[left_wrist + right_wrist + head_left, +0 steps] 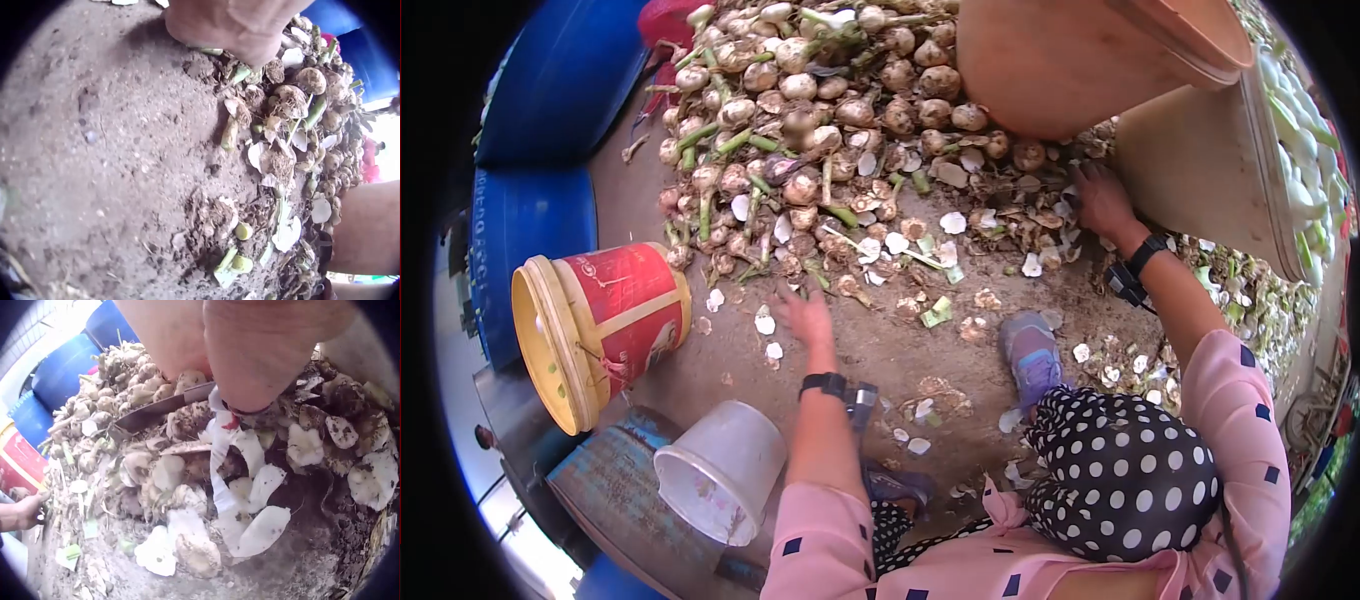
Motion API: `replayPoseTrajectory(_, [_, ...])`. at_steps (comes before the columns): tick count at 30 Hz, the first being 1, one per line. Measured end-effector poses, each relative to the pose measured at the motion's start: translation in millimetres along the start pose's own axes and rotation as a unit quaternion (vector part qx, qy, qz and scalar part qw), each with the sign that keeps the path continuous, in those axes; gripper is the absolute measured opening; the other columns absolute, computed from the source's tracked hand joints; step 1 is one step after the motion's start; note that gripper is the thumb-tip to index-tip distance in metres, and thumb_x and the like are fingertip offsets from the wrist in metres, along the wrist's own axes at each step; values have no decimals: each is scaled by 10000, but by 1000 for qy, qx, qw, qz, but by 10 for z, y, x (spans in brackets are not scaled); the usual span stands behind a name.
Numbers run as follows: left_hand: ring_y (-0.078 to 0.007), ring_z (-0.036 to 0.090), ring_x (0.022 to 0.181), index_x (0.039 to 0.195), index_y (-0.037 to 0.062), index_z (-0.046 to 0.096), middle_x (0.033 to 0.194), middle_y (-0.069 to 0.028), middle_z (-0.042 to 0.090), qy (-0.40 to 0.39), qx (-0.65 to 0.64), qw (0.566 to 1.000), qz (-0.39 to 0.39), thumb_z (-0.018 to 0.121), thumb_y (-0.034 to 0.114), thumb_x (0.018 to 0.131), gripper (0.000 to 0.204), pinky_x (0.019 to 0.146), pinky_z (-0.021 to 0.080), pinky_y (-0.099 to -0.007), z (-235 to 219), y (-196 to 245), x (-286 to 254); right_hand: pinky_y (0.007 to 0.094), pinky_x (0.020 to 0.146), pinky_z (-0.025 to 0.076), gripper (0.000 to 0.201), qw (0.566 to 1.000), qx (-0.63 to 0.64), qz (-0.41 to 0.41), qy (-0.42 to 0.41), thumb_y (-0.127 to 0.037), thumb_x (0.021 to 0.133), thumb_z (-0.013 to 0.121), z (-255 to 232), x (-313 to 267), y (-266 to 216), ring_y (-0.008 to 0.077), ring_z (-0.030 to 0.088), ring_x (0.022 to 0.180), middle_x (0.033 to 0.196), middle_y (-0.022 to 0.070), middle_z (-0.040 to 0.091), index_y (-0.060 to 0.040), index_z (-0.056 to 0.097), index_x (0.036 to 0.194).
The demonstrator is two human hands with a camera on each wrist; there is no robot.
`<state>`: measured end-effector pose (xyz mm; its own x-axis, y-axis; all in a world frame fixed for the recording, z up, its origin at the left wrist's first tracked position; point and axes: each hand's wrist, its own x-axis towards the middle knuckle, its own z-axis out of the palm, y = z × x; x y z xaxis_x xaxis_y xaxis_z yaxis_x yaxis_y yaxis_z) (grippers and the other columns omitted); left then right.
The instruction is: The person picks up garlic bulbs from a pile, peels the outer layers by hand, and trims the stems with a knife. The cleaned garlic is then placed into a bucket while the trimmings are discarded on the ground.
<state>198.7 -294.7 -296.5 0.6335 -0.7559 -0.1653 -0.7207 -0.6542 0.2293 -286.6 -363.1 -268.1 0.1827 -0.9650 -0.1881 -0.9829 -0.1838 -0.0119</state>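
Note:
My left hand (808, 318) reaches low over the dirt floor, fingers spread, at the near edge of a heap of soil-covered bulbs (800, 187) that look like garlic. Nothing shows in its grasp; in the left wrist view mostly its heel (231, 28) appears. Out to the right, my right hand (1102, 203) is down among cut trimmings beside a tilted beige bucket (1200, 170). The right wrist view shows it gripping a knife, whose dark blade (153, 414) points toward the heap. Beneath that hand lie pale slices (265, 531) and a white strip (220, 469).
An orange bucket (1080, 70) leans over the heap's far side. At left are a red-and-yellow bucket (625, 320) on its side, a whitish bucket (725, 470) and blue barrels (535, 250). Cleaned white bulbs (1300, 160) lie far right. A shoe (1032, 350) rests on the floor.

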Motion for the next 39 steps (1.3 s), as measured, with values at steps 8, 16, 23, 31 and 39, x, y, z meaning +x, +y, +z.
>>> replayPoseTrajectory(8, [-400, 296, 1321, 1314, 63, 464, 1420, -210, 337, -89, 42, 928, 360, 670, 378, 806, 633, 1127, 175, -535, 299, 711, -1072, 444, 818, 458, 468, 976, 200, 76, 34, -85, 695, 673, -38, -463, 2, 388, 551, 992, 1043, 190, 599, -37, 552, 1144])
replayPoseTrajectory(16, [-401, 235, 1348, 1324, 190, 459, 1419, -181, 325, -49, -127, 974, 181, 644, 318, 845, 529, 1074, 284, -502, 126, 701, -544, 308, 882, 445, 477, 778, 577, 247, -26, 11, 757, 550, -190, -976, -49, 152, 589, 992, 1057, 94, 662, 12, 517, 1233])
replayPoseTrajectory(23, [-423, 109, 1409, 1432, 120, 328, 1479, -280, 210, -62, 15, 968, 244, 606, 365, 850, 690, 1136, 160, -523, 453, 999, -919, 327, 828, 484, 334, 760, 587, 143, -239, -119, 822, 620, -96, -715, -865, 221, 627, 905, 1023, 129, 666, -43, 604, 1147])
replayPoseTrajectory(31, [-384, 465, 1215, 1165, 52, 582, 1296, -163, 513, -241, -199, 815, 488, 651, 181, 795, 398, 1032, 376, -498, 280, 1512, -1765, 361, 760, 494, 355, 814, 501, 270, -114, -161, 855, 590, 599, -1532, -317, 254, 649, 883, 1011, 140, 672, -46, 576, 1191])
replayPoseTrajectory(39, [-312, 574, 1003, 1145, 86, 584, 1175, -143, 547, -21, 63, 946, 316, 580, 165, 874, 282, 793, 505, -430, 129, 1668, -385, 213, 557, 431, 311, 680, 596, 419, 80, -1, 854, 499, 934, -2762, 63, 72, 550, 689, 901, -9, 616, -61, 572, 1151])
